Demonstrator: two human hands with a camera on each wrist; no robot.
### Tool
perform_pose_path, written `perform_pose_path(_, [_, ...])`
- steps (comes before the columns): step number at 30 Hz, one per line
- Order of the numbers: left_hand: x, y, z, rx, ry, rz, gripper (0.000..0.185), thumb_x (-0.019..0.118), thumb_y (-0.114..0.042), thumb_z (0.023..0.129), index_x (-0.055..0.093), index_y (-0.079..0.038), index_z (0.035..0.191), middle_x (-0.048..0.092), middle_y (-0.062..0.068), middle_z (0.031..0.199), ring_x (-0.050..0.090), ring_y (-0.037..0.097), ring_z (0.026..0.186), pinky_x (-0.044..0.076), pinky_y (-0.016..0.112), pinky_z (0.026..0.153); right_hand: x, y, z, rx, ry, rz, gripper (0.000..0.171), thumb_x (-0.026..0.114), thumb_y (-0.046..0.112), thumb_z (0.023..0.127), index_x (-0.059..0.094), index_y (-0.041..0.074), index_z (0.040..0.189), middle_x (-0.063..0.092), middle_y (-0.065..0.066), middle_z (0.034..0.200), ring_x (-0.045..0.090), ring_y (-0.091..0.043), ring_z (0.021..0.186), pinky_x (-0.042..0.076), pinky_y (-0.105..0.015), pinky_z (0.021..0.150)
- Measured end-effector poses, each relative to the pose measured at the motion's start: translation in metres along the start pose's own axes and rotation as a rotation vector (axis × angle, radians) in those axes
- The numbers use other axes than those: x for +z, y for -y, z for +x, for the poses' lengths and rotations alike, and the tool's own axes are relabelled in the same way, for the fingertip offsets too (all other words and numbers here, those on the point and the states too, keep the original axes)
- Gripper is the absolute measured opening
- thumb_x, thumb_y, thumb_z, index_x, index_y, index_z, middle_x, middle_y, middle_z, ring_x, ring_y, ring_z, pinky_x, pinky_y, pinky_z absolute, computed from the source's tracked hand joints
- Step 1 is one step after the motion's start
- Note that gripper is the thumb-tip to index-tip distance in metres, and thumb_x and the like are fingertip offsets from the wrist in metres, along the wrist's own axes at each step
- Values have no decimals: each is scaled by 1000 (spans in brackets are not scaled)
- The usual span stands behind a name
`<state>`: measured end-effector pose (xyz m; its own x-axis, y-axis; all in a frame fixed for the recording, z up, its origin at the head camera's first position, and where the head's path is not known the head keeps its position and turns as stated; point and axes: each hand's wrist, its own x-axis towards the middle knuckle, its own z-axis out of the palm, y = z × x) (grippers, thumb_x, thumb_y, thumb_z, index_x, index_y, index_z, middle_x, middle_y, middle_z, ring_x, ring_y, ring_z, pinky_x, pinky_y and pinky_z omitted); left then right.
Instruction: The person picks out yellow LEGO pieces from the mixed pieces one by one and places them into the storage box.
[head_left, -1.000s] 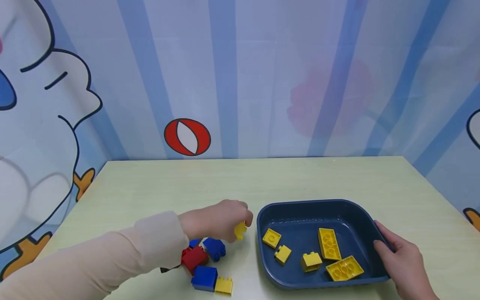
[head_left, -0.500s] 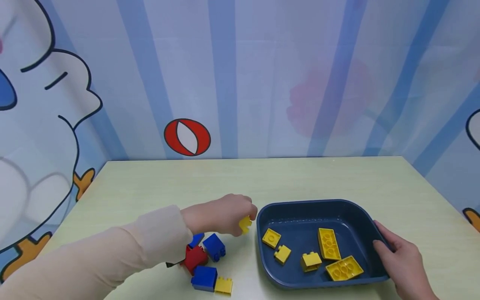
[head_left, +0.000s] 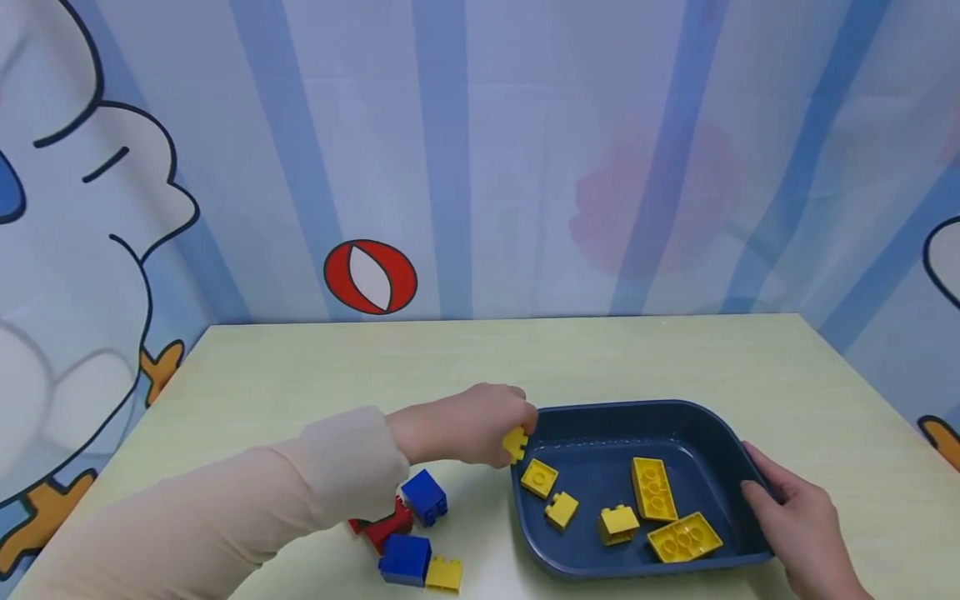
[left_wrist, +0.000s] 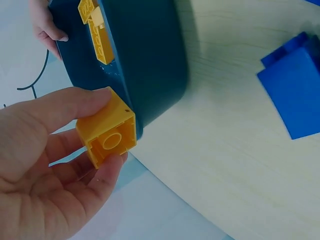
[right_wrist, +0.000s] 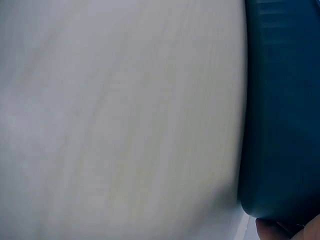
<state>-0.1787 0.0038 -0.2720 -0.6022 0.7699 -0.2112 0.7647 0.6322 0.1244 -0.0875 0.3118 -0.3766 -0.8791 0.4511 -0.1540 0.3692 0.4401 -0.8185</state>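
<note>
I see left hand pinching small yellow brick between thumb and fingers; hand moved right since a second ago, brick now at left rim of dark blue tray, no longer over table; right hand grips tray's right edge, unchanged; five yellow bricks inside tray; blue brick on table beside sleeve.

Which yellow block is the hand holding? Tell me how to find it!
Find the dark blue plastic tray on the pale green table. At its left rim, the left hand pinches a small square yellow plastic block. Unlike the yellow blocks lying inside the tray, and the one on the table by the blue blocks, it is held up in fingers.
</note>
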Motion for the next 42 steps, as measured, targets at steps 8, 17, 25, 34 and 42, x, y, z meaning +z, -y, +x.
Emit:
perform_pose_path(8, [-6,-12,8,58,-11,32,29,77,-11,77,68,-9,104,61,0,95,51,10,83,45,15,73,0,-4,2,4,-2,-9,50,44,12,95,33,7,143,34,-24,140,36,-41,127,42,-42,84])
perform_pose_path(17, [-5,-24,24,86,5,58,31,76,-14,78,67,-10,107,62,-1,100,51,9,86,44,14,73,0,-3,2,9,3,-2,50,45,12,95,33,8,143,34,-23,140,34,-40,128,41,-42,85])
perform_pose_path(25, [-8,-40,38,140,15,70,31,75,-17,79,66,-11,108,62,-4,100,52,9,86,44,13,73,1,-2,2,3,-2,-1,49,44,11,95,33,6,142,34,-24,140,36,-41,127,41,-42,84])
perform_pose_path(34, [-8,-53,56,157,19,81,31,75,-17,79,66,-11,109,63,-5,103,53,7,87,43,12,73,1,-2,2,6,-8,-6,49,44,11,95,33,7,143,34,-25,140,36,-42,127,41,-44,84])
perform_pose_path(42, [-2,-61,73,161,41,79,34,76,-17,78,67,-12,109,64,-6,106,54,6,89,43,11,75,1,-1,2,11,-4,-5,49,45,11,95,33,6,143,33,-25,140,35,-42,127,41,-44,84])
